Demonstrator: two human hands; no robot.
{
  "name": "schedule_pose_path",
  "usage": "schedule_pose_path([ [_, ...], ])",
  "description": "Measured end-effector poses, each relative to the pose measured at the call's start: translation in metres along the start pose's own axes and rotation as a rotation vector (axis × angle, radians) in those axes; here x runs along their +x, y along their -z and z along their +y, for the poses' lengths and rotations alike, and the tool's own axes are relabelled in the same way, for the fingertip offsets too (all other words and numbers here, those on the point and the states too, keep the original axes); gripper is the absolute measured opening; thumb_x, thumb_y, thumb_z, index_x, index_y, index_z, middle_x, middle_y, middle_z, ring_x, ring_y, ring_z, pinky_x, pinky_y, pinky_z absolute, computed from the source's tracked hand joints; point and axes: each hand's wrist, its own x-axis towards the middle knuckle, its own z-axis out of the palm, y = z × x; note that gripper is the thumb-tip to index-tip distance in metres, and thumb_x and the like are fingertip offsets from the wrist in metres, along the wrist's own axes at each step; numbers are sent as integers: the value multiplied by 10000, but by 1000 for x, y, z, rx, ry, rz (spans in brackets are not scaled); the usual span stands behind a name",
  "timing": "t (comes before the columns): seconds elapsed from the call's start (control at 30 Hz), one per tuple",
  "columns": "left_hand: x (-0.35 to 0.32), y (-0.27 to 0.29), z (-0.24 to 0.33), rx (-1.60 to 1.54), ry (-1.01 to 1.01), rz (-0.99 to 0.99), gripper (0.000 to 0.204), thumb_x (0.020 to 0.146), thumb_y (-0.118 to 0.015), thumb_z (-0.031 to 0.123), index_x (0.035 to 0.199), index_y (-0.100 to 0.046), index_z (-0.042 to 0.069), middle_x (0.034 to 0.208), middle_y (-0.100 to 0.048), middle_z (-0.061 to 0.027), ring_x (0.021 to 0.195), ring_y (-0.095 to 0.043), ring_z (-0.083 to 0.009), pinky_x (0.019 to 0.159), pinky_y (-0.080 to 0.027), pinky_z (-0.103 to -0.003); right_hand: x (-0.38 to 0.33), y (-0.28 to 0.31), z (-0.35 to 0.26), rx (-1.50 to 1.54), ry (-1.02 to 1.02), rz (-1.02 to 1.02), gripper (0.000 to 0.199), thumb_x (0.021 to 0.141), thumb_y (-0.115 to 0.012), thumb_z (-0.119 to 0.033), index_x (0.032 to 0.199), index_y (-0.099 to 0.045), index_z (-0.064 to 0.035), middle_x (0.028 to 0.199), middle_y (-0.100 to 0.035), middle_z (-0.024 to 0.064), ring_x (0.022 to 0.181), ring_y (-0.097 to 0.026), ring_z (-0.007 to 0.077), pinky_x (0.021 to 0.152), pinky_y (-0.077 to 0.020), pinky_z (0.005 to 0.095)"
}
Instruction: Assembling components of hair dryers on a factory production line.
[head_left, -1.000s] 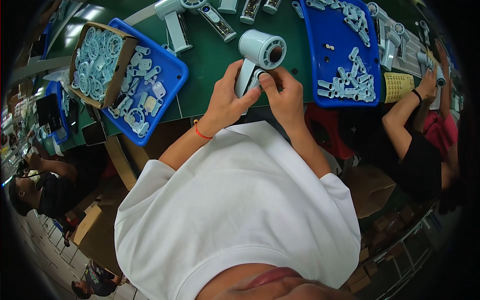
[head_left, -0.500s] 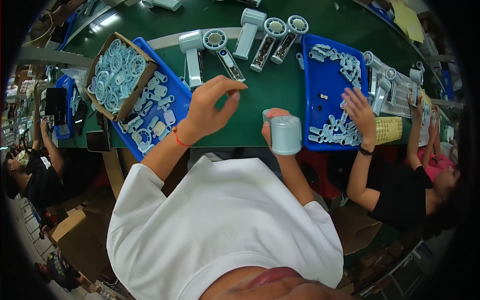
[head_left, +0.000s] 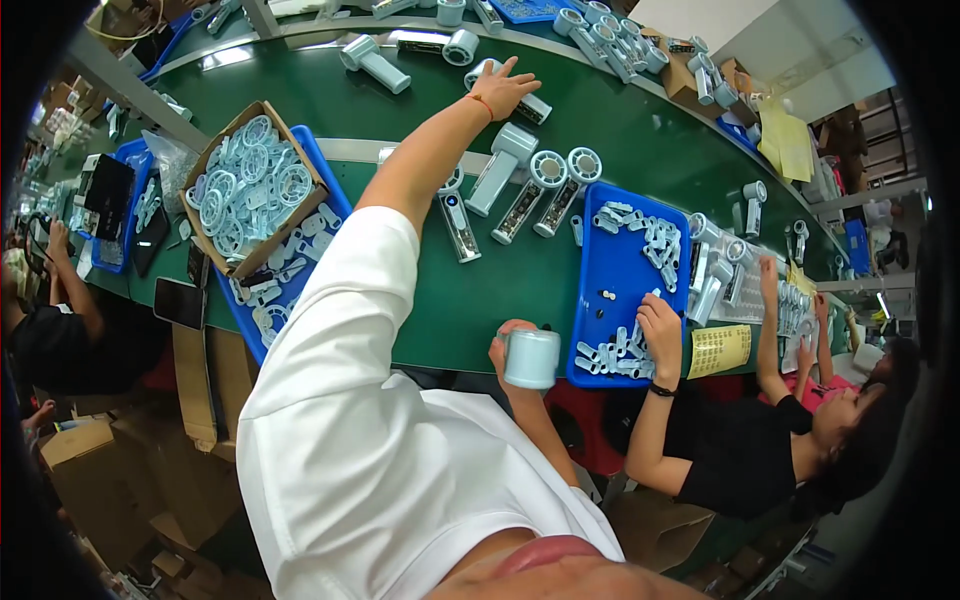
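Note:
My left hand (head_left: pixel 503 90) is stretched far out over the green surface beyond the pale rail, fingers spread. Under and beside it lies a light blue handheld fan (head_left: pixel 536 106) with its handle open, showing the inside parts. Close to my body, my right hand (head_left: pixel 507 342) grips another handheld fan (head_left: pixel 532 359), whose rounded head points toward me; its handle is mostly hidden. Between my hands, on the near side of the rail, lie a closed fan (head_left: pixel 503 170) and several fans with opened handles, such as this fan (head_left: pixel 522 205). My left arm partly covers others.
At left, a cardboard box (head_left: pixel 312 205) of ring-shaped grilles sits on a blue tray (head_left: pixel 335 175). A second blue tray (head_left: pixel 625 275) at right holds small handle covers; a co-worker's hand (head_left: pixel 660 330) is in it. Further fans (head_left: pixel 375 65) lie across the far surface.
My left hand has gone from above the near table out past the rail, its fingers spreading. My right hand still holds the fan. The co-worker's hand has lowered into the right tray.

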Motion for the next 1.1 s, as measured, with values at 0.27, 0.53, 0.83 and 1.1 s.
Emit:
schedule_pose_path([
  [0.27, 3, 11, -5, 19, 103, -1, 279, 813, -557, 123, 1046, -633, 257, 1170, -503, 34, 1174, -401, -245, 813, -375, -697, 1, -8, 6, 180, -28, 115, 190, 742, -651, -83, 861, -513, -31, 883, -551, 112, 768, -544, 222, 656, -444, 314],
  [0.53, -107, 119, 49, -65, -460, 112, 344, 692, -663, 108, 1001, -629, 254, 1108, -517, 30, 1155, -432, -233, 791, -422, -494, -2, -2, 9, 162, -53, 102, 227, 759, -639, -131, 914, -515, -22, 891, -564, 106, 803, -544, 218, 720, -441, 339],
  [0.83, -182, 126, 74, -264, -384, 200, 482, 695, -682, 104, 1153, -551, 173, 1161, -521, -47, 1196, -429, -244, 997, -333, -466, 34, 28, -53, -568, 102, -247, 733, 559, -823, -200, 1192, -493, -34, 975, -571, 134, 865, -560, 316, 739, -450, 386],
  [1.1, -293, 117, 158, -442, -206, 87, 496, 641, -736, 265, 1080, -564, 111, 1047, -566, -21, 1061, -503, -196, 961, -362, -400, 35, 36, -39, -377, 107, -301, 591, 669, -730, -151, 1213, -516, -61, 1114, -558, 109, 1020, -525, 283, 857, -399, 381],
])
